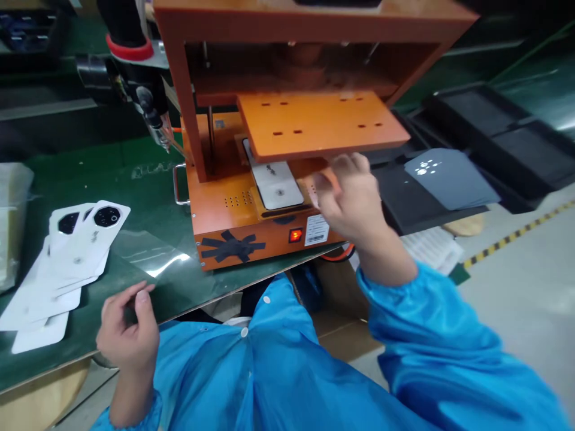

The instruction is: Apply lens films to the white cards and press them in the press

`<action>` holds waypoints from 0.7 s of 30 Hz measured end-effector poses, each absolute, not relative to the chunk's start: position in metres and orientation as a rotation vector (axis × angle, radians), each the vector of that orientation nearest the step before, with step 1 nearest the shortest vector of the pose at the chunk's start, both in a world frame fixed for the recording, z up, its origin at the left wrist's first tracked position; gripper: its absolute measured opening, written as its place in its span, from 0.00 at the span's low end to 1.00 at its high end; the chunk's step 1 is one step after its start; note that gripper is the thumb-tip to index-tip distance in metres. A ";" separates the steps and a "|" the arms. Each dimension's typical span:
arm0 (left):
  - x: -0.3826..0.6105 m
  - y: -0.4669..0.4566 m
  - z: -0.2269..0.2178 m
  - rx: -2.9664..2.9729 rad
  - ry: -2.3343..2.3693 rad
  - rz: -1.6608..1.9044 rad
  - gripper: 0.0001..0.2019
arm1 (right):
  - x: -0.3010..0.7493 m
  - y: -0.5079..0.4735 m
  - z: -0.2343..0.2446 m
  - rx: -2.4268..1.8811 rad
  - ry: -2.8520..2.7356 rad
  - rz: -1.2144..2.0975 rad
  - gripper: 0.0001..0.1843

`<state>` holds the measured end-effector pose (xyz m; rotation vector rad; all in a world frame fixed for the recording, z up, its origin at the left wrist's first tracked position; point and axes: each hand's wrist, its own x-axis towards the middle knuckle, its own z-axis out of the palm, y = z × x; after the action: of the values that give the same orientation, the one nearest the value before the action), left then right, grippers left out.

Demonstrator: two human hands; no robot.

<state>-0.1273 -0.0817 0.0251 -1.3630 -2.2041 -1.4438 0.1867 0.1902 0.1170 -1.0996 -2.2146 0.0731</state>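
Note:
An orange press machine (pixel 242 239) stands on the green table (pixel 135 179). A white phone back cover (pixel 276 182) lies in its lower bed under the raised orange plate (pixel 314 123). My right hand (pixel 353 200) hovers at the bed's right side, fingers loosely curled and motion-blurred, next to the cover. My left hand (pixel 128 326) is near the table's front edge, thumb and fingers pinched on the corner of a clear plastic film (pixel 155 254). A stack of white back covers (pixel 67 251) lies to the left.
Black trays (pixel 503 137) with a grey back cover (pixel 449 179) sit right of the machine. A black dispenser head (pixel 144 90) hangs at the back left. A clear bag (pixel 11 221) is at the far left edge. Floor with a yellow-black stripe (pixel 516 236) lies right.

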 end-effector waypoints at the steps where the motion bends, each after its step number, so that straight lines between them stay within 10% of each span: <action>1: -0.122 -0.074 0.033 -1.371 -2.200 -1.495 0.11 | 0.206 0.180 0.107 -1.102 -2.038 0.045 0.18; 4: -0.109 -0.050 0.052 -1.542 -2.130 -1.459 0.20 | 0.261 0.166 0.071 -1.239 -1.439 0.145 0.16; 9: -0.122 -0.050 0.048 -1.524 -1.992 -1.294 0.20 | 0.288 0.163 0.031 -1.232 -1.374 0.931 0.40; 21: -0.191 -0.120 -0.010 -1.254 -2.115 -1.094 0.03 | 0.289 0.152 0.042 -1.194 -1.511 1.025 0.43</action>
<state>-0.1906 -0.1198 -0.0100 -1.2536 -2.1148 -1.0940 0.2888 0.1519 0.0416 -1.1935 -1.5112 1.0255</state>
